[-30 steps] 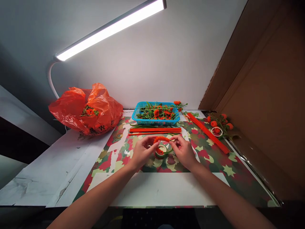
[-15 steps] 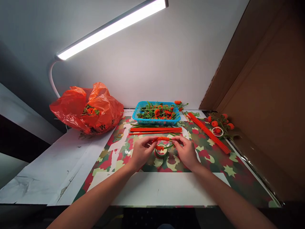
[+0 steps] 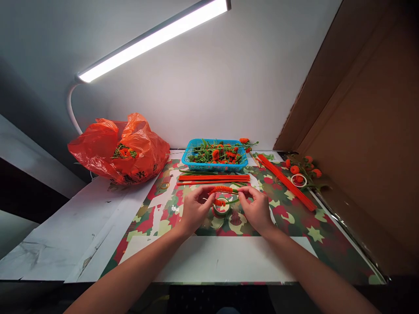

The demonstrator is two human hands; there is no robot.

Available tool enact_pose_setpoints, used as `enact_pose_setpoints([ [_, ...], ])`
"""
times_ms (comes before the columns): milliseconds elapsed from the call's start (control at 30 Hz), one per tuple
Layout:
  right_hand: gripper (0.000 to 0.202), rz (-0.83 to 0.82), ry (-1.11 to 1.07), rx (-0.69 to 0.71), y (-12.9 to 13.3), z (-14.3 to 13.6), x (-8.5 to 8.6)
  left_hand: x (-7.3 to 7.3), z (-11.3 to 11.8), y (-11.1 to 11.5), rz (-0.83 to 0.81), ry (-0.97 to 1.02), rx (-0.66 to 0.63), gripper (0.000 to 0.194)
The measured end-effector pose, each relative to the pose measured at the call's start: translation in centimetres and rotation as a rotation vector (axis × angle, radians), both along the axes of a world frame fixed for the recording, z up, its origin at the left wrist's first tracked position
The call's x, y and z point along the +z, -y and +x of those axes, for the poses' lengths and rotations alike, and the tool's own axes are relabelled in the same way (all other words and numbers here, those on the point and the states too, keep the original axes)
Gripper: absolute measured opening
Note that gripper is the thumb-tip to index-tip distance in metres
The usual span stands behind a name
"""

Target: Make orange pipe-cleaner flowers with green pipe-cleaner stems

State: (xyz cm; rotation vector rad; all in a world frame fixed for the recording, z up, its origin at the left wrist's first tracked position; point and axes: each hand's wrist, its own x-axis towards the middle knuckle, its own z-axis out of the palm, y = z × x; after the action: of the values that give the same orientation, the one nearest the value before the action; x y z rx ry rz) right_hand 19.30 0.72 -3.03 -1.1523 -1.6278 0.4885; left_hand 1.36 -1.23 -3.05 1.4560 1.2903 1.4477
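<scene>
Stretched between my hands is a coiled orange pipe cleaner (image 3: pixel 223 189) with a green end at its right. My left hand (image 3: pixel 198 205) pinches its left part, fingers closed. At the green end, the closed thumb and fingertips of my right hand (image 3: pixel 254 206) hold on. Just below hangs a second orange coil (image 3: pixel 219 203) with a green pipe cleaner (image 3: pixel 233 201) running up toward my right fingers; how the two join is hard to make out. Under the hands, a roll of tape (image 3: pixel 221 209) lies on the patterned mat (image 3: pixel 242 227).
Beyond my hands lie straight orange pipe cleaners (image 3: pixel 214 178), then a blue basket (image 3: pixel 214 167) of orange flowers. An orange plastic bag (image 3: pixel 147 148) stands left. To the right are an orange bundle (image 3: pixel 288 182), more flowers (image 3: pixel 295 169) and a cardboard wall (image 3: pixel 356 96). A lamp (image 3: pixel 157 41) hangs above.
The upper orange coil now shows longer and slightly bowed between my hands. My right hand has shifted a little to the right; the other things stay put.
</scene>
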Motion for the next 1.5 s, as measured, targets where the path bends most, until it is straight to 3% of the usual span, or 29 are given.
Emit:
enact_pose_setpoints([
  [267, 0.017, 0.125, 0.136, 0.055, -0.3, 0.5, -0.5, 0.1, -0.2, 0.0, 0.049, -0.213, 0.012, 0.017],
  [467, 0.020, 0.144, 0.145, 0.101, -0.4, 0.3, -1.0, 0.2, -0.2, 0.1, 0.103, -0.301, -0.055, 0.016],
  [700, 0.014, -0.078, -0.055, 0.100, -0.2, -0.1, -1.0, -0.1, -0.2, -0.1, -0.088, -0.042, -0.111, 0.029],
  [833, 0.025, -0.255, -0.272, 0.113, -0.4, -0.3, -1.2, -0.1, -0.1, -0.3, -0.172, 0.137, -0.104, 0.039],
  [1100, 0.036, -0.486, -0.510, 0.172, -0.7, -0.3, -1.1, 0.2, -0.2, -0.4, -0.190, 0.225, -0.079, 0.035],
  [1500, 0.029, -0.474, -0.494, 0.120, -0.6, -0.5, -1.1, 0.3, 0.0, -0.2, -0.179, 0.222, -0.029, 0.034],
])
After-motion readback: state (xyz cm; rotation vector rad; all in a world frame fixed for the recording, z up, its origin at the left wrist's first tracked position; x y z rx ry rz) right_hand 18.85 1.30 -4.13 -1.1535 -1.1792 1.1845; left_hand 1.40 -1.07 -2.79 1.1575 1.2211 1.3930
